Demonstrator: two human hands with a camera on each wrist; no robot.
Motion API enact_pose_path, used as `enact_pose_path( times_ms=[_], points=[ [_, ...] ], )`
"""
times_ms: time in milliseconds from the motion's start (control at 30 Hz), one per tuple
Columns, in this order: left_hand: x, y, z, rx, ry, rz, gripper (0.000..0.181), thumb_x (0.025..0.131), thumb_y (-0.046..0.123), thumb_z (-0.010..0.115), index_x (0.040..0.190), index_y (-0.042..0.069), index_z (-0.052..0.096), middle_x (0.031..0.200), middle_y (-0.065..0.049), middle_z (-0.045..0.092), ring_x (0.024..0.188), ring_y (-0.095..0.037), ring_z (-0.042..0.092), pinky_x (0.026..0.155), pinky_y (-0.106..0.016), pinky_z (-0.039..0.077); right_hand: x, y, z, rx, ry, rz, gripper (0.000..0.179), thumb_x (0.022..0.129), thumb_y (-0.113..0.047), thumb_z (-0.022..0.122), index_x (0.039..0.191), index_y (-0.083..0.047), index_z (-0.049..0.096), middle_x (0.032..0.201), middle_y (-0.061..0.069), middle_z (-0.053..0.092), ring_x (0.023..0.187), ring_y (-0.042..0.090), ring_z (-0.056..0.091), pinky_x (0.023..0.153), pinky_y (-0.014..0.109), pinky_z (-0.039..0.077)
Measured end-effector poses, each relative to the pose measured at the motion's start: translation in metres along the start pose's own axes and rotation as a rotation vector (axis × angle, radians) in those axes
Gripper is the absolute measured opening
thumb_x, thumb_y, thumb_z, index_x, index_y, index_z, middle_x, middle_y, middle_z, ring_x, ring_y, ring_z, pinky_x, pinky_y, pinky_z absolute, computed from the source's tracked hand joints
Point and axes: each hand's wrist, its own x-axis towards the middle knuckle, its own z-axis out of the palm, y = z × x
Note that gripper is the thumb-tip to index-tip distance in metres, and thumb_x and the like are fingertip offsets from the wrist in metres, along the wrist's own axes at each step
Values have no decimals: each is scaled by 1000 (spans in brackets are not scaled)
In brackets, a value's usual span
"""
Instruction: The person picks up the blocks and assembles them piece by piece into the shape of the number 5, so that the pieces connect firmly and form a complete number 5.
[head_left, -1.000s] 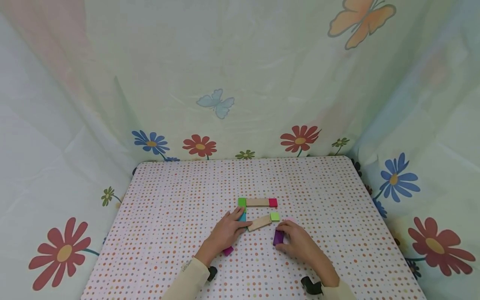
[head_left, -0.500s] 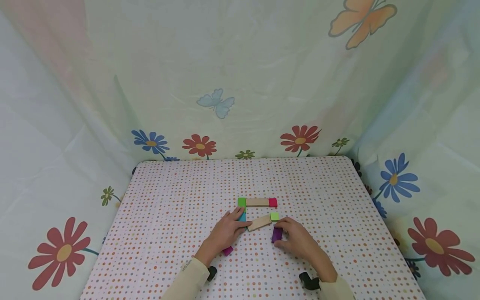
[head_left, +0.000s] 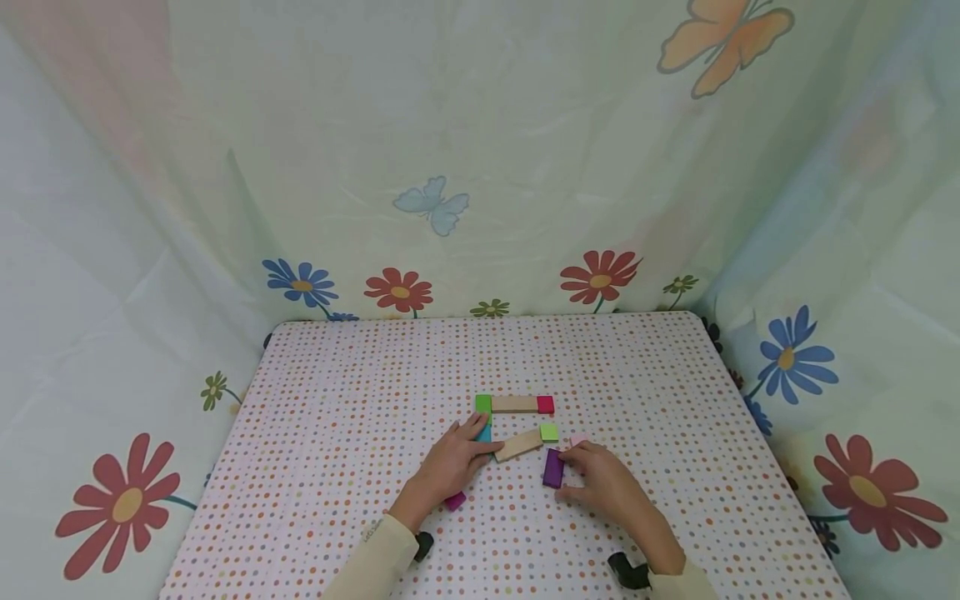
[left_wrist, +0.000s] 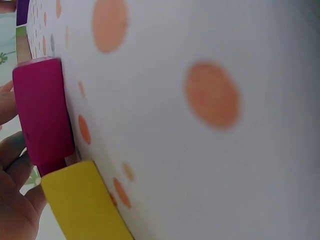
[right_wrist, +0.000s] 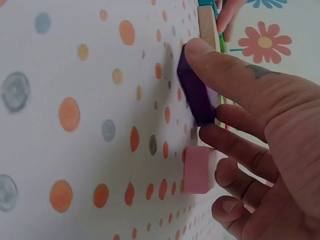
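Note:
My right hand point(head_left: 603, 482) has thumb and fingers at the two ends of a dark purple block point(head_left: 553, 468), pinching it in the right wrist view point(right_wrist: 196, 92). That block stands just below a lime green block point(head_left: 549, 432). My left hand point(head_left: 446, 462) lies with extended fingers over a blue block point(head_left: 485, 434), the index finger touching the left end of a slanted plain wooden plank point(head_left: 519, 445). Above them, a green block point(head_left: 483, 403), another wooden plank point(head_left: 514, 405) and a red block point(head_left: 546, 405) form a row.
A pink block point(right_wrist: 196, 170) lies beside the right fingers. Beneath the left wrist are a magenta block point(left_wrist: 44, 110) and a yellow block point(left_wrist: 85, 200), the latter hidden in the head view. A dotted cloth point(head_left: 360, 375) covers the table; flowered curtains surround it.
The purple block has shifted slightly left and up, closer to the lime green block. My right hand's fingers now sit more toward its right side. The left hand stays in place.

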Motion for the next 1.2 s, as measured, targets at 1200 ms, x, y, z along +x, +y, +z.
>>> enact_pose_path(
  times_ms=[1200],
  points=[
    [-1,0,0,16,-4,5,37,105,23,66,141,27,70,171,-15,38,160,-34,36,125,-57,38,13,5,-5,88,-36,-75,49,82,-14,91,128,-10,75,114,-1,70,77,7,49,64,22,41]
  ],
)
